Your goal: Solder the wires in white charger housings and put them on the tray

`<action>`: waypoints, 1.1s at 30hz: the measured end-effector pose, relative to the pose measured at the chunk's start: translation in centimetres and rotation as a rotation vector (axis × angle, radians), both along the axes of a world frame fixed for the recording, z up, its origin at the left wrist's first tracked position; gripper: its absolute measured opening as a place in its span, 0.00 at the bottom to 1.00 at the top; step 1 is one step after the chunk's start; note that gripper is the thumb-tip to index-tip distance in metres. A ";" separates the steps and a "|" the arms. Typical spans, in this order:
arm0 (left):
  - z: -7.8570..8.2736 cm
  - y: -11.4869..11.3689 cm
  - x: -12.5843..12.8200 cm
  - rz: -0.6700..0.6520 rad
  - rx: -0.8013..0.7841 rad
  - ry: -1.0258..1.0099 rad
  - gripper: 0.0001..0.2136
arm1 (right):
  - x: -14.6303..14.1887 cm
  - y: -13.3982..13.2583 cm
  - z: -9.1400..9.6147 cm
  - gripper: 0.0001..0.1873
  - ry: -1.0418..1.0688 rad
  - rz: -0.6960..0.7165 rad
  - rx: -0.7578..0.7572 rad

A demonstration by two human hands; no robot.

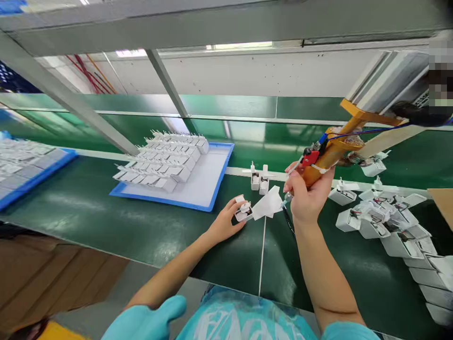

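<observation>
Around a small white plastic housing [244, 211] with a pronged top, my left hand [228, 219] is closed, just above the table. My right hand [307, 193] is wrapped round a yellow dispensing gun [323, 158] with a red part on its side. Its narrow nozzle [287, 198] points down and left, beside a flat white piece [268, 203] that lies between my hands. Whether the nozzle touches this piece, I cannot tell. Two more white housings [260, 179] stand upright just behind it.
A blue-rimmed tray [208, 189] holds rows of white housings [170, 158] on the left, with another loaded tray [35, 174] farther left. Loose housings [385, 217] are piled at the right. A metal beam [226, 28] crosses overhead. Cardboard [442, 203] stands at the right edge.
</observation>
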State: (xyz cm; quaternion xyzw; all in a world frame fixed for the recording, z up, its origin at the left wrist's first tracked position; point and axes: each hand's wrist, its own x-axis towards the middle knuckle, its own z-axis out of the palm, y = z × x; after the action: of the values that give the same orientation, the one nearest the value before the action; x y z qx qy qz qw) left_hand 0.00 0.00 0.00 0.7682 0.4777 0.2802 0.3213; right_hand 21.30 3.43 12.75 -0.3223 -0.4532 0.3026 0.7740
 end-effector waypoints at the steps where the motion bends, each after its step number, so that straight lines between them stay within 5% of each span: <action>1: -0.2 0.1 0.2 0.029 0.019 0.001 0.24 | -0.1 -0.1 -0.1 0.19 -0.008 0.010 0.018; 6: -0.3 0.3 1.1 0.097 0.050 0.100 0.17 | -1.0 -0.9 0.2 0.18 -0.077 0.047 0.088; 11: 1.9 -0.3 2.2 0.020 -0.008 0.234 0.15 | -2.0 -2.3 1.0 0.20 -0.125 0.089 0.085; 20: 6.6 -1.0 3.3 -0.054 0.110 0.054 0.14 | -2.8 -3.6 0.9 0.23 -0.212 0.030 -0.067; 33: 8.6 -1.1 3.7 -0.103 0.155 0.075 0.13 | -2.5 -3.5 0.1 0.16 -0.182 0.057 -0.052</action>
State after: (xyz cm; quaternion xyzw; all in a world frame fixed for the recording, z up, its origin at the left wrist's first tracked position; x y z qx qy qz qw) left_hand 3.66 -1.14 8.65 0.8243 0.4262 0.2703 0.2566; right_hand 18.78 -0.05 12.81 -0.3555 -0.5226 0.3059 0.7120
